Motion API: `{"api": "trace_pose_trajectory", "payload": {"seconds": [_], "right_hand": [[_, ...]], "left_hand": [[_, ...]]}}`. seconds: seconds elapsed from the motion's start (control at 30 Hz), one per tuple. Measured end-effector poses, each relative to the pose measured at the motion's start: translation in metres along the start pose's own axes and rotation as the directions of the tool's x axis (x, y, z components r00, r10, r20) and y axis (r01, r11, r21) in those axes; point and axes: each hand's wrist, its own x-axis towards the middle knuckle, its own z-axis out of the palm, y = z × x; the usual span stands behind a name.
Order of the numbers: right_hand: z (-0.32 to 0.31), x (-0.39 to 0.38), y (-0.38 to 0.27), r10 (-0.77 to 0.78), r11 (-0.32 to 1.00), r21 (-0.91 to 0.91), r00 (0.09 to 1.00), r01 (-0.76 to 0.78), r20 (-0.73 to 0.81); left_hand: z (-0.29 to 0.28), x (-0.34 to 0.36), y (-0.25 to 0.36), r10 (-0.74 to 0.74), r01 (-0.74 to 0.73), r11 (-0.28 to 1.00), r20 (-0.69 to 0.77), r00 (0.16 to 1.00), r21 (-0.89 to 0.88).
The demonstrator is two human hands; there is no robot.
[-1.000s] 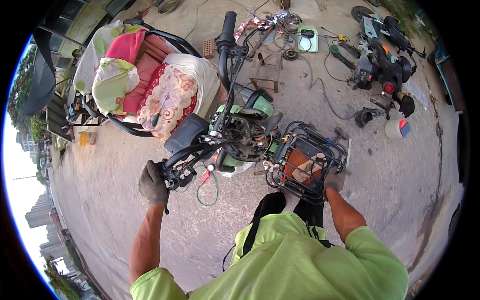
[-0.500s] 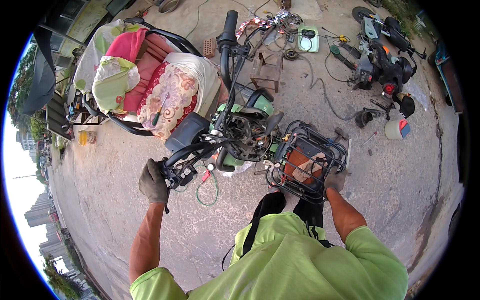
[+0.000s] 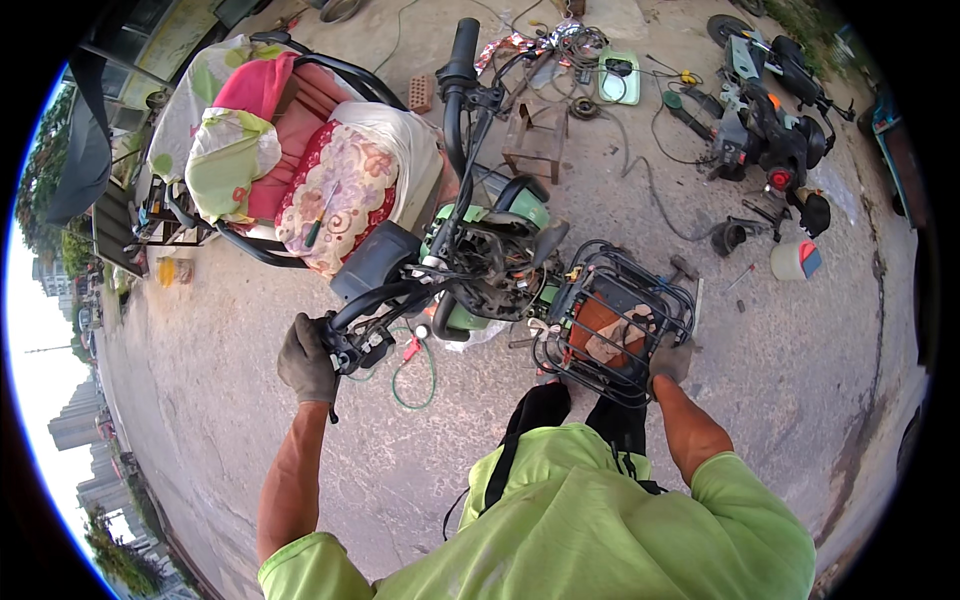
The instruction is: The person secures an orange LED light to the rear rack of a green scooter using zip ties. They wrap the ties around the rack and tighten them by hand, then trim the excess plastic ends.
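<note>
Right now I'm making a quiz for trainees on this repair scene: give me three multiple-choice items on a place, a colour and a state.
1. Where is the black wire basket?
A. at the scooter's front, by the right hand
B. on the cushioned seat
C. beside the brick

2. What colour is the loose loop of cable on the concrete under the handlebar?
A. green
B. blue
C. white

3. What is the gloved left hand doing?
A. hanging free
B. gripping the black handlebar grip
C. holding a screwdriver

Answers: 1 A, the gloved right hand is on its rim; 2 A, it shows green; 3 B, the fingers wrap the grip.
</note>
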Motion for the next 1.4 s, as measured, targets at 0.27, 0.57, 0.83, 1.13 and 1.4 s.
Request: {"api": "trace_pose_trajectory", "payload": {"seconds": [0.27, 0.57, 0.83, 1.13, 1.4], "right_hand": [[0.001, 0.002, 0.003, -0.037, 0.999, 0.013, 0.999, 0.037, -0.036], [-0.011, -0.009, -0.011, -0.013, 1.0, 0.017, 0.999, 0.014, -0.042], [-0.007, -0.003, -0.008, -0.013, 1.0, -0.021, 1.0, 0.013, -0.021], [-0.008, -0.001, -0.009, 0.004, 1.0, -0.024, 1.0, -0.004, -0.016], [-0.005, 0.002, -0.002, 0.003, 1.0, -0.022, 0.999, -0.004, -0.044]], "left_hand": [[0.003, 0.0, -0.002, -0.044, 0.044, 0.999, -0.003, 0.999, -0.031], [0.003, 0.0, -0.002, -0.019, 0.018, 1.0, -0.003, 1.0, -0.023], [0.003, 0.0, -0.002, 0.011, -0.012, 0.996, -0.009, 1.0, -0.093], [0.005, 0.0, -0.008, -0.037, 0.051, 0.976, 0.07, 0.997, -0.214], [0.011, 0.003, -0.013, -0.037, 0.051, 0.959, 0.057, 0.998, -0.28]]}}
